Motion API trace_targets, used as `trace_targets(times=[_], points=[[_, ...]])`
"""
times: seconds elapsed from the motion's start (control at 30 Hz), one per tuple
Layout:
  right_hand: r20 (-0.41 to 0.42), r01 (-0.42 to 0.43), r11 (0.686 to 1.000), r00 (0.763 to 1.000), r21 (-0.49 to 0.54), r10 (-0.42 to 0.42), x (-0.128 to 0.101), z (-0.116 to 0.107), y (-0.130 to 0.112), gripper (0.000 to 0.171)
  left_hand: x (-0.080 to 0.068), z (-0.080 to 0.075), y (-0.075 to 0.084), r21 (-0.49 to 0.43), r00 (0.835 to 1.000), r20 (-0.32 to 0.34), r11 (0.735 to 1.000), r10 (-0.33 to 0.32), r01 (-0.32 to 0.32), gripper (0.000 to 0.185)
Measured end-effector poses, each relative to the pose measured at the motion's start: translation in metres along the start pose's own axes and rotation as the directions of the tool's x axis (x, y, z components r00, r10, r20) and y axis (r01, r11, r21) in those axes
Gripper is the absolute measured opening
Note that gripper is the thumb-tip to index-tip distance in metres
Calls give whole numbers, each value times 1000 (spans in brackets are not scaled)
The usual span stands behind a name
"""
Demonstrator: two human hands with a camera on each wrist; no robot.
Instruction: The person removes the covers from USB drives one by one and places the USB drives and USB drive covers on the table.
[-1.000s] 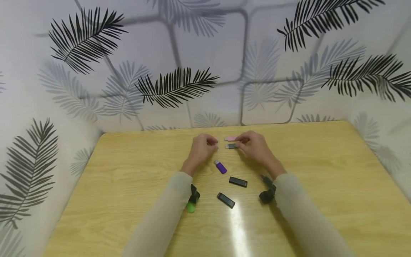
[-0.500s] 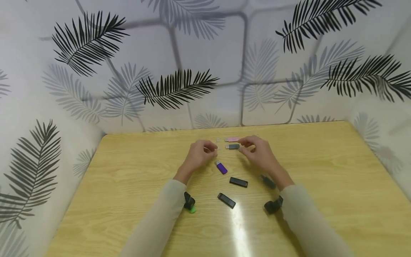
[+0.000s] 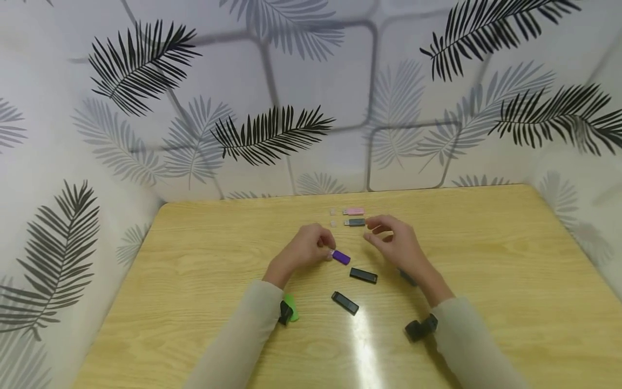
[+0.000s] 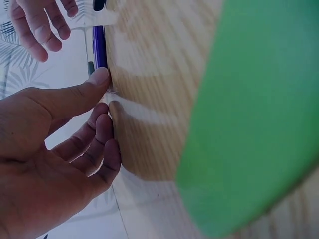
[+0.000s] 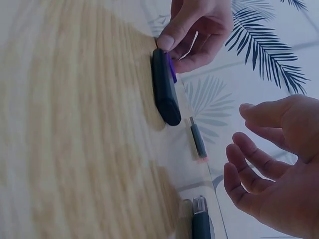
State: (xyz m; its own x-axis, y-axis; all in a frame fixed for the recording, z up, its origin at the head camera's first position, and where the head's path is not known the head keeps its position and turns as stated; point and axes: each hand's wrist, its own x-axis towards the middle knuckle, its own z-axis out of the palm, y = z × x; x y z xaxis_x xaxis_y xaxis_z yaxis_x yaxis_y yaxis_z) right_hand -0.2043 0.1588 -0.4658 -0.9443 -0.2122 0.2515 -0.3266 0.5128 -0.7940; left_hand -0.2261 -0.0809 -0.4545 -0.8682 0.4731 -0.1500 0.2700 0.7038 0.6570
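Nearest on the surface (image 3: 194,302), two black sticks (image 3: 345,302) (image 3: 363,275) are laid apart. Beyond them, the purple stick (image 3: 341,257) is pinched at its near end by the left hand (image 3: 306,249); its cap is hidden by the fingers. The right hand (image 3: 396,246) is held loosely open, empty. Farthest, a dark stick (image 3: 355,222) and a pink stick (image 3: 353,211) are laid side by side, with two tiny caps (image 3: 332,212) hard to make out.

Left hand (image 3: 306,249) now down on purple drive (image 3: 341,257)'s end.
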Motion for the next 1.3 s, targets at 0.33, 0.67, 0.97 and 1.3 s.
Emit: trace_targets(times=[0.33,0.67,0.97,1.3], points=[[-1,80,995,997,62,-80,-16,9,-13,27,-8,8,4,115,999,36,993,36,-40,16],[-42,190,977,981,91,-187,-26,17,-24,26,-23,14,3,-47,984,-147,993,98,-106,12],[-20,187,977,982,102,-186,-27,17,-35,26,-40,0,22,-331,957,-270,924,101,-191,8],[-17,278,951,960,135,-278,-36,6,-83,21,-58,-7,37,-482,935,-306,817,181,-316,13]])
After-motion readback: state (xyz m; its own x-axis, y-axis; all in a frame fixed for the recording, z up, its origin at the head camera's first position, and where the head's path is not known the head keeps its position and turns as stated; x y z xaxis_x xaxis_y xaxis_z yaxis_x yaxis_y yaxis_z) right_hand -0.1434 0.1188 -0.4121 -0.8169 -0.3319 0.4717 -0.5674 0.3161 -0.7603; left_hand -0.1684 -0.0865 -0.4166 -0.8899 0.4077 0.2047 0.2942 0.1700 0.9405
